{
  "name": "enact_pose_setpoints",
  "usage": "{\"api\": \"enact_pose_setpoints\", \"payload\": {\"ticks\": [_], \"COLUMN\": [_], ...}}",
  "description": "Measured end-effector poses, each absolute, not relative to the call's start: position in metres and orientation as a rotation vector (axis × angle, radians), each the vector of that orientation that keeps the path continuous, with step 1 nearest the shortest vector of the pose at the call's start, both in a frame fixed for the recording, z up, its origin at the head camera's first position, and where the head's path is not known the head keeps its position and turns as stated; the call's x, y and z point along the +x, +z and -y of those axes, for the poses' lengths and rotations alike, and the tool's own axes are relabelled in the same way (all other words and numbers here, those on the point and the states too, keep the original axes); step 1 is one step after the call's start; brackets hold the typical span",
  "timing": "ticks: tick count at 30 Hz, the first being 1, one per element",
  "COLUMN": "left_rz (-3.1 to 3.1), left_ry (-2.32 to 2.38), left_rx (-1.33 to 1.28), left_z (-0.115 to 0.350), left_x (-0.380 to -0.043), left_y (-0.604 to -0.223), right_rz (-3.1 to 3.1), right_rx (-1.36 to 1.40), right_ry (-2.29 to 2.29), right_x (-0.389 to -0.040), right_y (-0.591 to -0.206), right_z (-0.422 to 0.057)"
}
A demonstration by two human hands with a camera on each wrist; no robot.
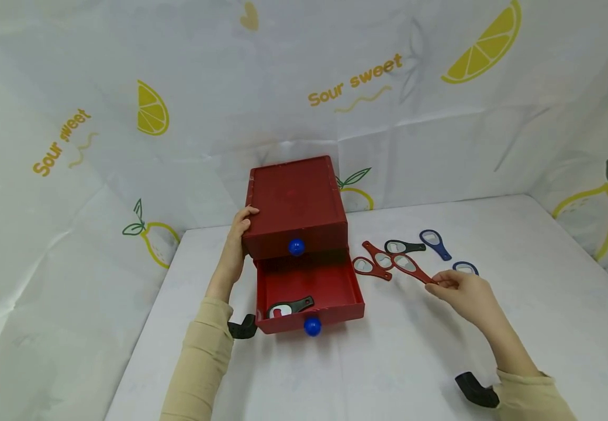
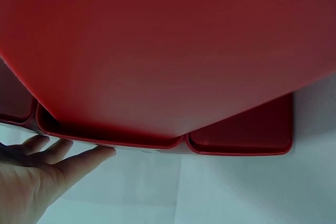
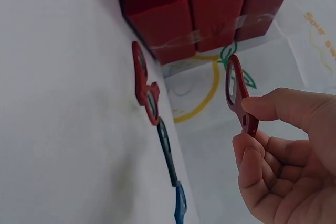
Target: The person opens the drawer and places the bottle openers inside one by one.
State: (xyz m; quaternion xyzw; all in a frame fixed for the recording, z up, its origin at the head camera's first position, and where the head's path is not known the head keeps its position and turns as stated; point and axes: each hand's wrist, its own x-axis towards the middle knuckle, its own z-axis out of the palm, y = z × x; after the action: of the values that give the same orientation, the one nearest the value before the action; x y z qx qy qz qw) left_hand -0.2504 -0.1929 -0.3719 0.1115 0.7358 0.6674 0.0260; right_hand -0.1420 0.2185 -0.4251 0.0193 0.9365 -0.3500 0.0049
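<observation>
1 red opener [image 1: 415, 271] pinched in right hand [image 1: 464, 294]; left hand [image 1: 234, 248] spread against red cabinet [image 1: 293, 199]

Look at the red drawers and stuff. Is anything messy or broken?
I see nothing spilled or broken. The openers on the table look a bit messy, pointing different ways beside the red drawer box. One black opener lies alone in the pulled-out drawer.

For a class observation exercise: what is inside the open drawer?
A black opener lies near the front of the drawer. The upper drawer covers the back, so anything there cannot be seen.
</observation>
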Motion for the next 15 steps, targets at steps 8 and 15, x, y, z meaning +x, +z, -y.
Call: {"api": "enact_pose_setpoints", "payload": {"ticks": [8,15], "left_rz": [-2.267,-2.267], "left_ry": [2.07,2.073], "left_rx": [0.335,0.334], "left_z": [0.192,0.192], "left_x": [-0.25,-0.251], "left_y": [-0.372,-0.372], "right_rz": [-2.899,-2.889], "right_rx": [-0.01,-0.219], "right_ry": [-1.208,-1.269], "right_x": [-0.13,-0.13], "right_y": [-0.395,-0.375], "right_z": [-0.199,-0.174]}}
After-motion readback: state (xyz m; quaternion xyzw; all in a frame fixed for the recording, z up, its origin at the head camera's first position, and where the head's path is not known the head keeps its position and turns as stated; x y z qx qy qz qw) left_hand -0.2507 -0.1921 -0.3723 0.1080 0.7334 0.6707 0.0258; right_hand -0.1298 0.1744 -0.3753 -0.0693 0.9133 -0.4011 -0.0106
